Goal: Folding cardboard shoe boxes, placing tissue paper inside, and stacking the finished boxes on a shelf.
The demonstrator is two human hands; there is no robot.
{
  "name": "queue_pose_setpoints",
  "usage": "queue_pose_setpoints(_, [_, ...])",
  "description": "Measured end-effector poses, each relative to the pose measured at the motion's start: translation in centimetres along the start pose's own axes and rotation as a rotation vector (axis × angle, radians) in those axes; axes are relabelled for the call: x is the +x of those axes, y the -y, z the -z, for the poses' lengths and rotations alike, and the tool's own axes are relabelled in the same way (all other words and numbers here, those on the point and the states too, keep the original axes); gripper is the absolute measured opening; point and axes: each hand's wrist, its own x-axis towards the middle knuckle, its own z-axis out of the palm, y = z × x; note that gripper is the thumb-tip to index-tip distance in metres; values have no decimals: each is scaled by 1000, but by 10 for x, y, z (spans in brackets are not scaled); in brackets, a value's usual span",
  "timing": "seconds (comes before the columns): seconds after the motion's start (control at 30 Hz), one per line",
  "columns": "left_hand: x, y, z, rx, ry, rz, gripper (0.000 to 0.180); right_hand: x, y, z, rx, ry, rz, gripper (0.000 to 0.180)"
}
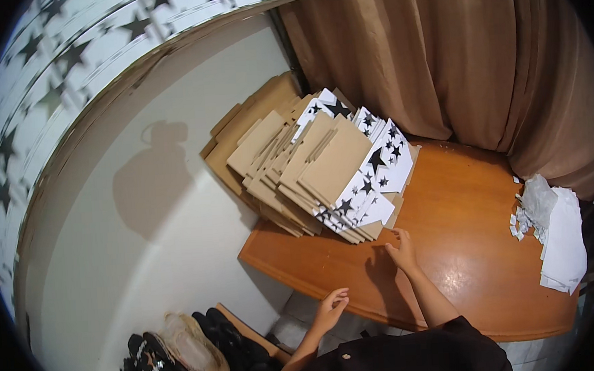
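Note:
A leaning stack of flat, folded cardboard boxes (337, 157) rests on the wooden table against the wall. Some show plain brown sides, others white faces with black stars. My right hand (401, 250) hovers by the stack's near lower corner, thumb and fingers apart, holding nothing. Off the table's front edge, my left hand (331, 310) is raised with its fingers loosely bent and no object in it. A gap separates it from the boxes.
The orange-brown table (463, 230) bears white papers (563, 240), a clear plastic bag (537, 198) and small white scraps (519, 225) at right. Brown curtains (397, 50) hang behind. Shoes (191, 348) stand at lower left. Star-patterned boards (72, 60) jut out overhead at upper left.

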Motion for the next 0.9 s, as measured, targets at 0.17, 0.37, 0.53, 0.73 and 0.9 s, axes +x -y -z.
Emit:
queue_pose_setpoints(0.17, [99,8,-40,279,99,-9,41,56,-36,-29,-168,117,-148,68])
queue_pose_setpoints(0.37, [166,44,-79,505,-80,-225,62,96,-47,-47,-226,137,-206,83])
queue_pose_setpoints(0.53, [157,53,-93,635,-146,-209,67,108,-83,-52,-232,174,-324,73])
queue_pose_setpoints(0.73, [139,49,-91,812,-176,-84,76,104,-82,-33,-191,170,-357,35])
queue_pose_setpoints(0.9, [125,67,-89,933,-199,-183,77,48,-99,-10,39,141,-371,19])
